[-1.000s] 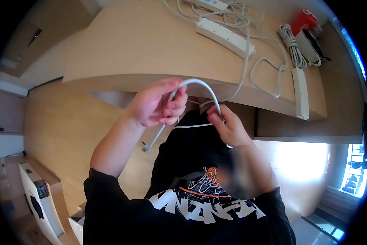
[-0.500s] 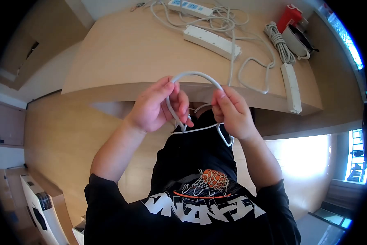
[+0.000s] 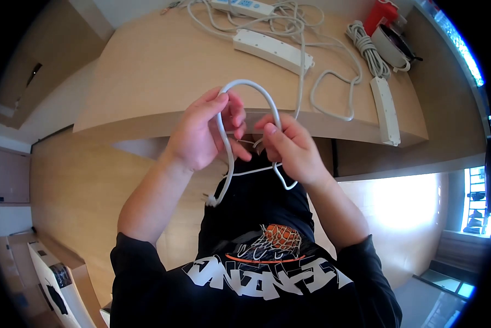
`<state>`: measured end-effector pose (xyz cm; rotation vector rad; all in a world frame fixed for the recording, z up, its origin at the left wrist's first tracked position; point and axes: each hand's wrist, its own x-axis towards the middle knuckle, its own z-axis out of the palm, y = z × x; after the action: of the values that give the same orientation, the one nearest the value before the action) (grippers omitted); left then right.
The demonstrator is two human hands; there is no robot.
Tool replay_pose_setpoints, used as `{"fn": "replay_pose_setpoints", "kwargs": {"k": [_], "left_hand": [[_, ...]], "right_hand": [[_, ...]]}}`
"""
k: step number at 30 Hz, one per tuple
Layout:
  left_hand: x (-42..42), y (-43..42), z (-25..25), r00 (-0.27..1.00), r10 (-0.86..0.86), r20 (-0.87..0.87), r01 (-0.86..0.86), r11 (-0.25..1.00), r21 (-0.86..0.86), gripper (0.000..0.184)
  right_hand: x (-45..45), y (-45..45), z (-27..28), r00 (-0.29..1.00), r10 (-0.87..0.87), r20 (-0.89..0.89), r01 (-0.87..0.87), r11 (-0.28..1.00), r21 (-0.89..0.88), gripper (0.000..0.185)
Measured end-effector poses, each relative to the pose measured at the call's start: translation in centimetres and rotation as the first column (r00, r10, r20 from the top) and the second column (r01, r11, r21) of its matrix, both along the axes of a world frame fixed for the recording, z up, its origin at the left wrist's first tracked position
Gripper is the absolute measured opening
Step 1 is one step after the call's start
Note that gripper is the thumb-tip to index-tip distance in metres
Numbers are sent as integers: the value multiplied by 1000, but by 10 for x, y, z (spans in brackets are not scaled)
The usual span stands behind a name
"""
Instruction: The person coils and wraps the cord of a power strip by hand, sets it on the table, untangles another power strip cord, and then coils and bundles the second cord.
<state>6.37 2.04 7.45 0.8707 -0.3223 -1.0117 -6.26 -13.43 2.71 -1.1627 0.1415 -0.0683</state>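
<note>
A white power cord (image 3: 249,82) arches up between my two hands, in front of the desk edge. My left hand (image 3: 204,128) pinches it between thumb and forefinger, with the other fingers loosely spread. Below that hand the cord hangs down to a plug (image 3: 211,200) near my lap. My right hand (image 3: 293,145) grips the arch's other side between thumb and fingers. From there the cord loops down and crosses over my dark clothing. On the desk, another cord runs from the tangle down over the front edge, behind my right hand.
On the wooden desk (image 3: 163,65) lie a white power strip (image 3: 273,50), a second strip with blue sockets (image 3: 243,6) and tangled cords. At the right are a bundled cord (image 3: 368,49) with its strip (image 3: 385,109), a white pot (image 3: 390,49) and a red container (image 3: 380,16).
My right hand has moved left and slightly down, nearer my left hand, so the arch is narrower and taller. The plug end now hangs in clear sight lower left.
</note>
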Motion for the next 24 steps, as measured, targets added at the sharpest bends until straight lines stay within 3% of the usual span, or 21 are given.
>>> {"fn": "replay_pose_setpoints", "kwargs": {"k": [1, 4, 6, 9, 12, 13, 16, 17, 21, 24], "left_hand": [[2, 2, -6, 996, 71, 62, -74, 996, 52, 24], [25, 19, -27, 975, -6, 220, 67, 960, -271, 26], [21, 26, -19, 995, -66, 80, 89, 940, -328, 30], [17, 30, -14, 978, -193, -82, 147, 909, -390, 34], [24, 38, -30, 936, -182, 301, 241, 955, -172, 37], [32, 44, -32, 869, -337, 363, 384, 921, -63, 38], [16, 44, -28, 756, -599, 263, 579, 800, 158, 39], [0, 42, -22, 859, -472, 197, 458, 881, 116, 42], [13, 32, -23, 890, -334, 310, 354, 935, -10, 31], [17, 31, -21, 675, -509, 534, 516, 843, 150, 20]], "right_hand": [[0, 0, 5, 995, -97, 19, 98, 992, -78, 19], [-4, -11, 7, 990, -126, 69, 142, 936, -321, 19], [-3, -23, -30, 992, 34, 123, 17, 919, -395, 16], [-10, -14, -30, 999, -31, 8, 30, 853, -521, 13], [-13, -14, -25, 945, -324, 39, 324, 918, -227, 15], [-14, -18, -19, 918, -395, 34, 396, 908, -135, 16], [-17, -17, 17, 927, -371, 47, 371, 892, -257, 17], [-17, -15, 25, 947, -318, 50, 319, 904, -286, 17], [-16, -14, 52, 984, -173, -42, 148, 925, -350, 20], [-12, -12, 50, 993, -105, -51, 76, 916, -393, 20]]}}
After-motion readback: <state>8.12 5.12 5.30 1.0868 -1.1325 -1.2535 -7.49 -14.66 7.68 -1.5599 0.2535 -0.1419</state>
